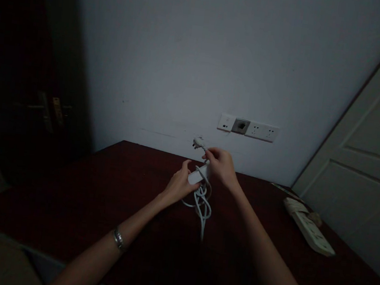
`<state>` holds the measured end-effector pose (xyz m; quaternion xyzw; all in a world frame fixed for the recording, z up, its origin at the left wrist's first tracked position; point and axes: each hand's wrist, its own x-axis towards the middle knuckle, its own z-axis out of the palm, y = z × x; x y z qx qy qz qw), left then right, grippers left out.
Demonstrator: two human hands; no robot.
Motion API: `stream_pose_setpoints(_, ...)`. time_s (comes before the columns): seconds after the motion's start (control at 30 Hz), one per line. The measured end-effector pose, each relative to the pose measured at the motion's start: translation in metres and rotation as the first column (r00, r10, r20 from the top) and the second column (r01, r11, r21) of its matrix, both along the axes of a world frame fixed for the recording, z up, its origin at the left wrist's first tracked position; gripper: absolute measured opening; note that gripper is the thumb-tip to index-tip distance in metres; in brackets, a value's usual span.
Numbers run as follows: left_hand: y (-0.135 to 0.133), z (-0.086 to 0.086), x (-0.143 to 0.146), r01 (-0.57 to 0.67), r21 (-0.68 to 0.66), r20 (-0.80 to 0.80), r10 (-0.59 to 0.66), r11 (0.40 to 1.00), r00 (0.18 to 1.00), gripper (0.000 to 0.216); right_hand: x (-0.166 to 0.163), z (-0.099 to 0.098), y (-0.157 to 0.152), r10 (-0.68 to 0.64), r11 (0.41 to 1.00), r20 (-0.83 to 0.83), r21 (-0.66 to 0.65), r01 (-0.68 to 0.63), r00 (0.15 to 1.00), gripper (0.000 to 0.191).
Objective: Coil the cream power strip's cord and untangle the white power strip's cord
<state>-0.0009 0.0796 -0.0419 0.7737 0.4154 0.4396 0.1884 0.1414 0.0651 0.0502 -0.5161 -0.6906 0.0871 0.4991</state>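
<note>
Dimly lit, the room shows a dark red table (102,187) under both hands and a pale wall (171,67) beyond them. A dark door (22,73) with metal handles stands far off on the left hand's side; a pale panelled door (358,143) leans into view on the right hand's side.

One white block (197,175) sits in the left hand (178,184), between the two hands and above the table; thumb and fingers are curled around its near end, partly closed. One plug (198,142), its prongs showing, rises just beyond the fingers of the right hand (222,165), which pinches the cord (203,208) at the plug's neck with thumb and fingertips together. The cord crosses the block and hangs below the hands in several loops, too tangled to count. One bracelet (118,238) circles the left forearm. Beyond the right hand, four wall plates (251,129) run in a row, one grey, three white. One power strip (309,227) lies well to the right of the right hand, a brown lump (316,218) beside it, too dark to identify.

The table's far edge runs along the wall, just beyond the hands; its surface stretches widest to the left of the left hand.
</note>
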Motion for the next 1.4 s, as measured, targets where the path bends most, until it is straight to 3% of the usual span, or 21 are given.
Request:
stream_pose_setpoints(0.1,0.011,0.003,-0.006,-0.012,-0.103,0.183,0.03,0.995,0.983,0.068,0.017,0.008,-0.012,0.125,0.991,-0.464,0.014,-0.134,0.877,0.013)
stream_pose_setpoints(0.17,0.017,0.004,-0.01,0.074,-0.189,0.317,-0.01,0.979,0.948,0.065,0.027,0.012,-0.022,0.185,0.973,-0.609,0.005,-0.23,0.772,0.021)
stream_pose_setpoints(0.23,0.02,0.005,-0.012,0.26,-0.26,0.448,-0.122,0.93,0.886,0.068,0.035,0.013,-0.03,0.197,0.962,-0.663,-0.012,-0.273,0.722,0.027)
stream_pose_setpoints(0.33,0.016,0.005,-0.011,0.518,-0.302,0.606,-0.258,0.8,0.753,0.069,0.041,0.01,-0.034,0.196,0.962,-0.682,-0.007,-0.274,0.705,0.03)
stream_pose_setpoints(0.5,-0.001,0.007,-0.003,0.739,-0.284,0.728,-0.364,0.611,0.58,0.058,0.04,0.008,-0.034,0.229,0.96,-0.595,0.008,-0.28,0.77,0.032)
stream_pose_setpoints(0.73,-0.008,0.007,-0.001,0.807,-0.359,0.786,-0.314,0.468,0.532,0.049,0.043,0.014,-0.04,0.199,0.977,-0.395,0.153,-0.15,0.897,0.028)
stream_pose_setpoints(0.9,-0.003,0.001,-0.002,0.885,-0.321,0.872,-0.258,0.337,0.415,0.052,0.036,0.009,-0.034,0.164,0.972,-0.434,0.224,-0.07,0.886,0.028)
stream_pose_setpoints(1.03,-0.001,-0.002,0.001,0.867,-0.384,0.86,-0.218,0.318,0.461,0.065,0.031,0.005,-0.028,0.209,0.977,-0.534,0.154,-0.15,0.819,0.034)
stream_pose_setpoints(1.1,0.0,-0.004,0.002,0.85,-0.399,0.852,-0.203,0.345,0.483,0.068,0.031,0.003,-0.026,0.209,0.977,-0.529,0.076,-0.2,0.822,0.035)
stream_pose_setpoints(1.2,0.003,-0.008,0.004,0.83,-0.385,0.853,-0.188,0.404,0.487,0.067,0.029,0.002,-0.026,0.214,0.972,-0.425,0.007,-0.233,0.88,0.032)
stream_pose_setpoints(1.4,0.005,-0.012,0.008,0.825,-0.39,0.87,-0.128,0.41,0.475,0.059,0.016,0.0,-0.033,0.212,0.977,-0.195,0.013,-0.213,0.958,0.024)
